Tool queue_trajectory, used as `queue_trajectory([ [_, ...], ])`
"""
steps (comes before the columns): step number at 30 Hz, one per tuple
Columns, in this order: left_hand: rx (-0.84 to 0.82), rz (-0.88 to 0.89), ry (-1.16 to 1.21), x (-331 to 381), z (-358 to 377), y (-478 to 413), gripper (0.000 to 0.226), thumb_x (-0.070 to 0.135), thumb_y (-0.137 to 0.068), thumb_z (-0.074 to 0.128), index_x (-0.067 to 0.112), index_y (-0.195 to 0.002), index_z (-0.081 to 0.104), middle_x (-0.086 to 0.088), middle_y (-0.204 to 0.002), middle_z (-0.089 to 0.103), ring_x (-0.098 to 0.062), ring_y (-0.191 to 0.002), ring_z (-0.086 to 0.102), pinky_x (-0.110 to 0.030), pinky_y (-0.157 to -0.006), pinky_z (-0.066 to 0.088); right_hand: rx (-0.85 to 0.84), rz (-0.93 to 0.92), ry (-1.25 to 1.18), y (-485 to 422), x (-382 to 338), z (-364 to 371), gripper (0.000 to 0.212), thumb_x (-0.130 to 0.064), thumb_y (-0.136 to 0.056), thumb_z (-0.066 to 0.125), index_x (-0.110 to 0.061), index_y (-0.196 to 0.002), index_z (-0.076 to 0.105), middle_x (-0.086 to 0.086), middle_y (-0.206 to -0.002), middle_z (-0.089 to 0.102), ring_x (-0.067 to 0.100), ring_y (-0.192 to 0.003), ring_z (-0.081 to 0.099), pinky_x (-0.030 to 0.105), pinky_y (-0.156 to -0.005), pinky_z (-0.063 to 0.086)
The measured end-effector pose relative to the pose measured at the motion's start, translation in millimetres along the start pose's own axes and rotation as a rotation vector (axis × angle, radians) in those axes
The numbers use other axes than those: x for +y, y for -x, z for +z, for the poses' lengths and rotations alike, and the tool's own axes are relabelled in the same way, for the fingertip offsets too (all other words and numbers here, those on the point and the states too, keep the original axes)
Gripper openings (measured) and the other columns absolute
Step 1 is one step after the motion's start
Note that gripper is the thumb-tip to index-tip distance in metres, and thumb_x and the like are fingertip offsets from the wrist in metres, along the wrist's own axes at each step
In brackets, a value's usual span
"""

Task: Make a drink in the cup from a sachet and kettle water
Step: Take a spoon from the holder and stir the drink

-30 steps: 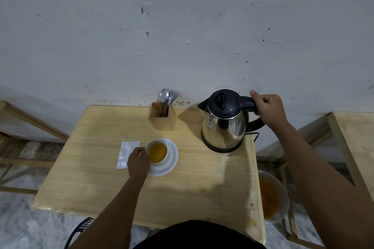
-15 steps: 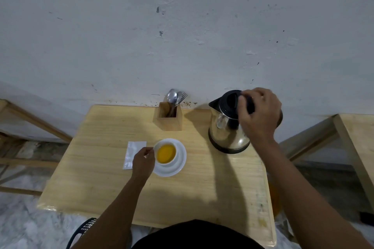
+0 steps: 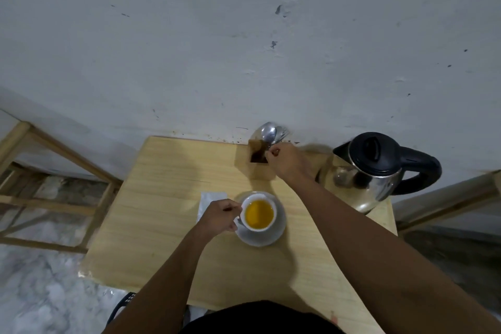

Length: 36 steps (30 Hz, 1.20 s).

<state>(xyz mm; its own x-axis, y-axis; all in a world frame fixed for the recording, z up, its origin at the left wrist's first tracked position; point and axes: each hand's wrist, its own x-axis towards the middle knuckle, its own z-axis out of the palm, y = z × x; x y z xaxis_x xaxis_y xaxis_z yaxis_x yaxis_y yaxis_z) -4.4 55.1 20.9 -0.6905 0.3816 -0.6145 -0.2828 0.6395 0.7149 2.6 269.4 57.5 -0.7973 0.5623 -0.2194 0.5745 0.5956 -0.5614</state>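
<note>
The cup (image 3: 259,215), full of amber drink, sits on its saucer (image 3: 279,233) mid-bench, the left hand (image 3: 221,218) clamped on its handle. The right hand (image 3: 287,161), nearer the holder (image 3: 257,163), pinches upright spoon (image 3: 268,131) handles just behind the cup.

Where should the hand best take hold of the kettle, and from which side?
Grip the black loop handle of the kettle, coming from the right. The handle juts right and the spout points left toward the cup; the bare steel body may be hot.
</note>
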Motion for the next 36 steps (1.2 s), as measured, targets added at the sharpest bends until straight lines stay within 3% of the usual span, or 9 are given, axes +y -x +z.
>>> queue_trajectory([
  [3, -0.055, -0.031, 0.026, 0.7, -6.0, -4.7, 0.01, 0.013, -0.092, 0.059, 0.013, -0.091, 0.069, -0.009, -0.076, 0.068, -0.021, -0.062, 0.067, -0.026, -0.06, 0.058, 0.046, 0.104, 0.03, -21.6, -4.3, 15.6, 0.036, -0.054, -0.083, 0.057, -0.022, -0.077, 0.072, -0.002, -0.072, 0.069, 0.016, -0.067, 0.064, 0.025, -0.053, 0.046],
  [7, -0.109, -0.009, -0.03, 2.0, -11.3, -8.4, 0.009, 0.016, -0.092, 0.059, 0.013, -0.089, 0.067, -0.006, -0.066, 0.067, -0.015, -0.055, 0.066, -0.018, -0.049, 0.05, 0.112, 0.188, 0.1, -30.6, -9.4, 21.0, 0.045, -0.065, -0.077, 0.059, -0.022, -0.078, 0.069, -0.003, -0.072, 0.067, 0.017, -0.066, 0.064, 0.022, -0.048, 0.039],
  [13, -0.156, 0.023, -0.043, -2.0, -15.5, -12.7, 0.01, 0.02, -0.093, 0.058, 0.014, -0.09, 0.066, -0.004, -0.071, 0.067, -0.016, -0.061, 0.067, -0.02, -0.055, 0.054, 0.153, 0.241, 0.055, -36.3, -11.9, 27.7, 0.026, -0.045, -0.081, 0.064, -0.021, -0.075, 0.071, -0.003, -0.064, 0.065, 0.015, -0.06, 0.062, 0.021, -0.048, 0.04],
  [17, -0.171, 0.041, -0.02, -7.0, -15.4, -14.5, 0.011, 0.021, -0.093, 0.058, 0.014, -0.09, 0.066, -0.005, -0.076, 0.067, -0.019, -0.064, 0.067, -0.029, -0.065, 0.057, 0.199, 0.271, -0.029, -32.5, -12.8, 33.3, 0.029, -0.043, -0.079, 0.063, -0.019, -0.064, 0.07, -0.003, -0.057, 0.062, 0.016, -0.058, 0.062, 0.021, -0.047, 0.037],
  [21, -0.171, 0.06, -0.017, -8.5, -16.3, -14.3, 0.013, 0.021, -0.093, 0.059, 0.01, -0.093, 0.065, -0.006, -0.076, 0.066, -0.018, -0.061, 0.065, -0.027, -0.063, 0.056, 0.267, 0.303, -0.079, -26.8, -16.8, 32.6, 0.023, -0.046, -0.082, 0.065, -0.024, -0.076, 0.07, -0.004, -0.068, 0.062, 0.017, -0.064, 0.058, 0.023, -0.052, 0.039],
  [24, -0.171, 0.067, -0.024, -9.2, -16.4, -15.5, 0.014, 0.02, -0.093, 0.058, 0.008, -0.094, 0.066, -0.006, -0.076, 0.066, -0.018, -0.058, 0.064, -0.027, -0.062, 0.056, 0.306, 0.319, -0.108, -23.6, -21.8, 34.0, 0.021, -0.042, -0.084, 0.064, -0.024, -0.08, 0.071, -0.004, -0.067, 0.06, 0.016, -0.063, 0.055, 0.021, -0.049, 0.033],
  [27, -0.171, 0.069, -0.03, -10.1, -15.9, -17.7, 0.015, 0.019, -0.093, 0.058, 0.007, -0.098, 0.067, -0.007, -0.078, 0.067, -0.018, -0.057, 0.064, -0.03, -0.063, 0.057, 0.363, 0.343, -0.181, -21.1, -24.9, 38.1, 0.023, -0.038, -0.085, 0.062, -0.021, -0.085, 0.076, -0.002, -0.066, 0.062, 0.018, -0.063, 0.057, 0.022, -0.051, 0.036],
  [32, -0.185, 0.07, -0.023, -12.4, -16.9, -20.0, 0.01, 0.021, -0.093, 0.06, 0.012, -0.091, 0.065, -0.003, -0.071, 0.065, -0.016, -0.055, 0.064, -0.024, -0.057, 0.056, 0.455, 0.287, -0.329, -10.8, -33.9, 33.8, 0.023, -0.038, -0.087, 0.061, -0.021, -0.089, 0.075, -0.009, -0.068, 0.06, 0.013, -0.066, 0.059, 0.02, -0.049, 0.034],
  [36, -0.164, 0.084, -0.042, -13.8, -15.8, -21.0, 0.011, 0.022, -0.092, 0.061, 0.013, -0.09, 0.066, -0.002, -0.068, 0.065, -0.017, -0.055, 0.063, -0.021, -0.054, 0.054, 0.557, 0.116, -0.513, 10.1, -42.5, 15.6, 0.013, -0.032, -0.086, 0.064, -0.023, -0.087, 0.073, -0.01, -0.068, 0.066, 0.008, -0.065, 0.062, 0.024, -0.057, 0.05],
])
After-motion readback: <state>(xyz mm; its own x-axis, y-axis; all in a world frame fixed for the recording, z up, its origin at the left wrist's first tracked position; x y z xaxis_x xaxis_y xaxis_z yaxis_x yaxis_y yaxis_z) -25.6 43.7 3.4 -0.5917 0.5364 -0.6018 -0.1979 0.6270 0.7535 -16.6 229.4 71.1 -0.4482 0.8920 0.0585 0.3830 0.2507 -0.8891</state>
